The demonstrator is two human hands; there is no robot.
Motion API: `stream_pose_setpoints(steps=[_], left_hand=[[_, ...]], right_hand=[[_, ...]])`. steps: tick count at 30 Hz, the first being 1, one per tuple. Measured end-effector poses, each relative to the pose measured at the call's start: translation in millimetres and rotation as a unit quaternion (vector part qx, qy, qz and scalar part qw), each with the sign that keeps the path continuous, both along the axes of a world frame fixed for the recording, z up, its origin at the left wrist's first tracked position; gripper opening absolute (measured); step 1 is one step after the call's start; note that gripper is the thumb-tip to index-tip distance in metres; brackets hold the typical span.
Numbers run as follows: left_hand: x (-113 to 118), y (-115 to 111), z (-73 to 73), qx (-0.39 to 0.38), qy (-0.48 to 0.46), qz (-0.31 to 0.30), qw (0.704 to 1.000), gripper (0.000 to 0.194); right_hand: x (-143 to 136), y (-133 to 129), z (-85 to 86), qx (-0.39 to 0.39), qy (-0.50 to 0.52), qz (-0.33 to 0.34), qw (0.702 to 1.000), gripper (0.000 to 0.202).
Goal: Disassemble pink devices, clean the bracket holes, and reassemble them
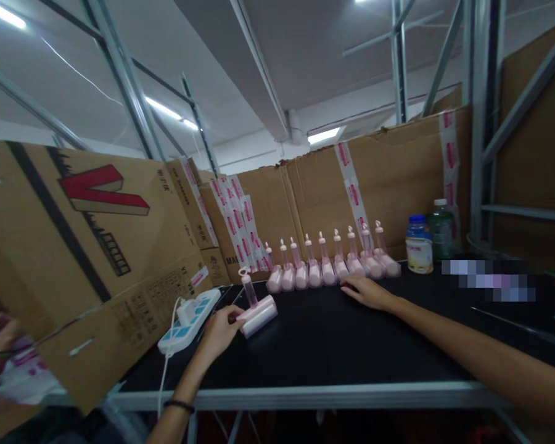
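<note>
My left hand pinches one end of a pink lint roller at the left of the black table. Its clear pink handle points up and ends in a small loop. At the back of the table several similar lint rollers stand side by side in a row, handles upward. My right hand rests on the table just in front of the right part of that row, fingers stretched out, with nothing seen in it. Whether its fingertips touch a roller, I cannot tell.
A white and blue power strip with a plugged-in cable lies at the left. A blue-lidded jar and a green bottle stand at the back right. Cardboard walls enclose the table. Another person's hand shows at far left.
</note>
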State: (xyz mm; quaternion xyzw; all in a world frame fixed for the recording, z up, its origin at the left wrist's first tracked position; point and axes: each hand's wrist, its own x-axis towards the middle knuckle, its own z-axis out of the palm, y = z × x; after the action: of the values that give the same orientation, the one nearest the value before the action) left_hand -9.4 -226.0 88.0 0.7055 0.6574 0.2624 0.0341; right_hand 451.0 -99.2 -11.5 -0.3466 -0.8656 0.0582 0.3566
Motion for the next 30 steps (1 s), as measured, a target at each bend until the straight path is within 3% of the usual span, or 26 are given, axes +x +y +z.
stream_pose_setpoints(steps=[3,7,12,17,21,26,30], left_hand=[[19.3,1.4,4.2,-0.006,-0.024,-0.066,0.997,0.021],[52.4,20.3,5.8,-0.008,-0.045,-0.135,0.990,0.019],[98.7,61.5,-0.8,-0.012,-0.067,-0.205,0.976,0.021],[134.7,107.7,-10.1,-0.055,-0.103,-0.293,0.949,0.025],[149.4,130.8,-20.8,-0.072,-0.147,-0.338,0.927,0.043],[154.4,139.2,-40.7,-0.069,-0.200,-0.348,0.913,0.081],[155.3,133.2,-50.9,-0.050,-0.220,-0.348,0.910,0.083]], right_hand=[[-3.6,-5.1,7.7,-0.013,0.028,0.020,0.999,0.031],[-15.0,-10.9,24.4,-0.016,0.049,0.047,0.998,0.030],[-35.8,-8.8,44.4,-0.020,0.092,0.067,0.993,0.035],[-52.0,0.8,49.4,-0.054,0.157,0.087,0.982,0.042],[-58.6,7.8,47.0,-0.076,0.179,0.088,0.977,0.044],[-62.2,9.0,49.8,-0.092,0.170,0.082,0.978,0.040],[-65.3,1.8,49.3,-0.097,0.170,0.080,0.977,0.038]])
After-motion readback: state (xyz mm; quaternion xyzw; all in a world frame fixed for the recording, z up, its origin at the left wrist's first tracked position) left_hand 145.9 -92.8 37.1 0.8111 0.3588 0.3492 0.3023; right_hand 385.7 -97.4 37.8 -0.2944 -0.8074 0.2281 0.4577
